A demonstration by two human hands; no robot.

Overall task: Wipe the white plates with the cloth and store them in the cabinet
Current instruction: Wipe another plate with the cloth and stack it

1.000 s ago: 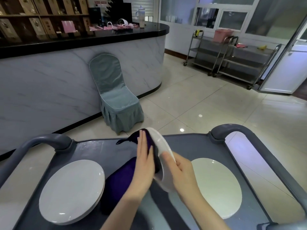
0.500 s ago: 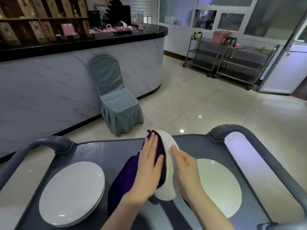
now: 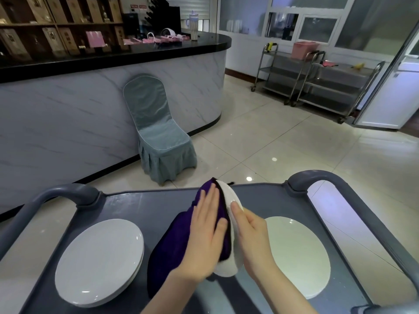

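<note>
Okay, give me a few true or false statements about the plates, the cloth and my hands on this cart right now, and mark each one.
1. The left hand presses the purple cloth flat against the held plate. True.
2. The held plate lies flat on the cart. False: the right hand holds it on edge.
3. A stack of plates sits at the cart's left. True.
4. The cloth covers the single plate at the cart's right. False: that plate lies bare, apart from the cloth.

glossy plates [image 3: 99,261], soft cloth [image 3: 172,250] — matt cart [image 3: 140,205]
</note>
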